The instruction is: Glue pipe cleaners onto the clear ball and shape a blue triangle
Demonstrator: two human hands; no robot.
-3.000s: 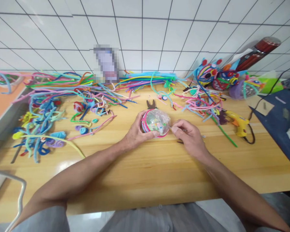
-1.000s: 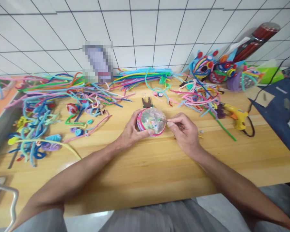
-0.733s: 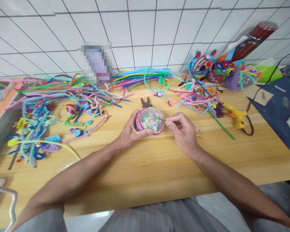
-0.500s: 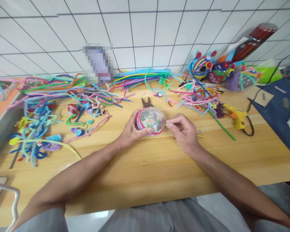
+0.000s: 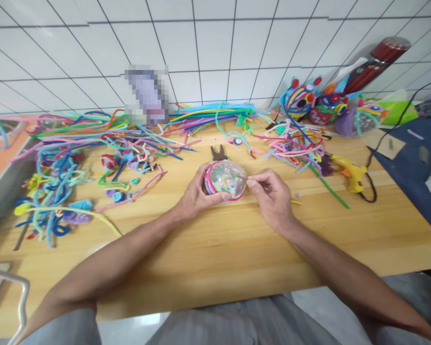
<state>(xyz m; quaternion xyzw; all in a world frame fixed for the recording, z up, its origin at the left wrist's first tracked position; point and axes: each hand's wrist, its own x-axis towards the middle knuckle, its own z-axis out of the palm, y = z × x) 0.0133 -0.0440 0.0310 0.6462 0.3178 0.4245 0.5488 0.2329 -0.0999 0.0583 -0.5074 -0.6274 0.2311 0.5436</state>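
My left hand [image 5: 198,192] wraps round the left side of a clear plastic ball [image 5: 230,173], its thumb across the lower front. Pink and blue pipe cleaners are wound about the ball's left edge, and small coloured bits show through its clear face. At the ball's right edge, my right hand [image 5: 273,197] is closed in a pinch round a slim, dark metal tool [image 5: 263,184]. Most of that tool is hidden by the fingers, so its kind is unclear. Just behind the ball lie pliers [image 5: 219,152], jaws pointing away, their handles hidden.
Loose pipe cleaners [image 5: 57,177] cover the left, with straight bundles [image 5: 211,115] along the wall. To the right are a tangled heap [image 5: 298,143], a yellow glue gun [image 5: 350,172] with its cord, decorated balls [image 5: 300,98] and a red flask [image 5: 379,62].
My right hand has shifted slightly; the tool's tip, seen over the ball's face before, now barely shows. The ball has turned a little in my left hand.
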